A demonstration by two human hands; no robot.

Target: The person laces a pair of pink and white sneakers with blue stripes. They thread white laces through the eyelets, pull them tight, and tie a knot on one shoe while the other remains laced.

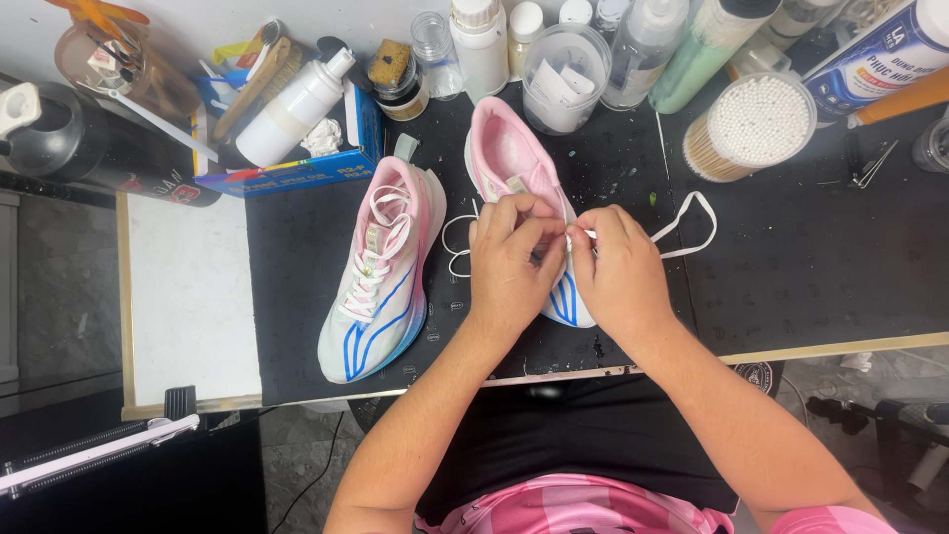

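Both hands meet over the unlaced pink-and-white running shoe with blue side stripes, which lies on the black speckled mat surface with its heel pointing away from the person and its toe towards the near edge. Its long axis runs almost straight out from the body, tipped a little to the left at the far end. The left hand sits right on top of the shoe's middle, fingers curled and pinching at the eyelet area. The right hand is just beside it, on the shoe's right flank, thumb and forefinger closed on the flat white lace. From that pinch the lace runs off to the right, loops over the mat and comes back; another loop of it shows to the left of the left hand. The two hands touch or nearly touch at the fingertips, so neither is clearly nearer.

To the left, a matching pink-and-white shoe, already laced, lies parallel, close to the left forearm but apart from it. Beyond the heel stand a clear plastic tub and a row of white and clear bottles, near enough to crowd the far end. A round container packed with cotton swabs stands well to the right, beyond the lace loop. Nothing lies between the hands and the shoe.
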